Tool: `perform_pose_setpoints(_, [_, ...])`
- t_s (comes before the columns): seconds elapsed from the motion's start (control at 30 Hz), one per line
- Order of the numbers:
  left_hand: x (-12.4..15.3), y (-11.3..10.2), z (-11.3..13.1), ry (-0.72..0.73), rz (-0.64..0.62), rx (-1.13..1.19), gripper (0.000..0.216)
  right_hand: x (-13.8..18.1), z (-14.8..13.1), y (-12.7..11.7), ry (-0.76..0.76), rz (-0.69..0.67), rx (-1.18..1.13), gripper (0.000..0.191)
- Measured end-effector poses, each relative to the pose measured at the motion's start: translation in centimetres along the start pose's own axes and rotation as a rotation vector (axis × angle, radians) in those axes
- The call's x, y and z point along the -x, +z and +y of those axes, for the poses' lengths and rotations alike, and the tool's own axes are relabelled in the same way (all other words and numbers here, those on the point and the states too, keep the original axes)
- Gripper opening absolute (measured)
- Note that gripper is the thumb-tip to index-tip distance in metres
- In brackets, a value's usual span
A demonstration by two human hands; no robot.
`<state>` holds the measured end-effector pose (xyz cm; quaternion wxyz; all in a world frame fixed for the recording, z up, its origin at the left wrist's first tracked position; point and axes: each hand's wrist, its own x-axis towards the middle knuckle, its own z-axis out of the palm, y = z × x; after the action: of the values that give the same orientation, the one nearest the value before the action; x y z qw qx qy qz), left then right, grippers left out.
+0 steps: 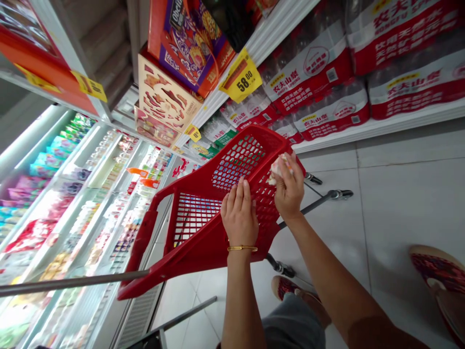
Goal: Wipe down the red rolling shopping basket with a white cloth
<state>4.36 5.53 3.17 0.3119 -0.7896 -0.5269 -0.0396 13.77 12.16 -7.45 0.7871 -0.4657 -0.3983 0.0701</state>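
A red plastic shopping cart (203,259) with perforated sides stands before me, tilted in the view. Flat against its near rim lies my left hand (240,213), fingers stretched out, a thin gold-coloured bracelet (242,248) round the wrist. Farther along the same side, my right hand (290,189) is closed on a crumpled white cloth (279,167) with pinkish patches, pressed to or very near the cart's side. Whether it is fabric or paper I cannot tell. The cart's push handle (140,242) is to the left, with neither hand on it.
Packs of bottled water (305,72) with red and white wrapping line a low shelf beside the cart. Gift boxes (192,43) sit above a yellow price tag (241,77). Lit refrigerated shelves (83,213) stand at left. Cart wheels (281,269) and my patterned shoes are on the tiled floor (407,203).
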Motion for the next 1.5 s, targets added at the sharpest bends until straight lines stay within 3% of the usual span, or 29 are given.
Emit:
perform_pose_setpoints(0.13, [0.2,0.2,0.2,-0.033,-0.012,0.007,0.053,2.4,-1.6,-0.2,-0.148,-0.16,-0.038,0.041])
perform_pose_setpoints(0.23, [0.3,0.3,0.2,-0.059,-0.026,0.024,0.052,3.5,-1.8,0.7,-0.193,-0.179,0.001,0.036])
perform_pose_setpoints(0.5, [0.3,0.1,-0.3,-0.05,-0.028,0.047,0.053,2.7,1.8,1.9,-0.225,-0.174,0.057,0.029])
perform_pose_setpoints(0.67, [0.4,0.1,-0.5,-0.041,-0.029,0.063,0.054,1.3,3.1,1.4,-0.111,-0.039,0.022,0.032])
perform_pose_setpoints(1.07, [0.3,0.0,-0.2,-0.051,-0.012,0.053,0.052,0.1,2.8,0.2,-0.065,0.01,0.012,0.042])
perform_pose_setpoints(1.33, [-0.9,-0.1,0.4,-0.059,0.033,0.141,0.048,0.9,1.7,-0.1,-0.018,-0.083,-0.024,0.039])
perform_pose_setpoints(1.5, [-1.7,0.1,0.9,-0.019,-0.071,0.119,0.059,2.7,0.4,-0.5,-0.074,-0.098,-0.108,0.045])
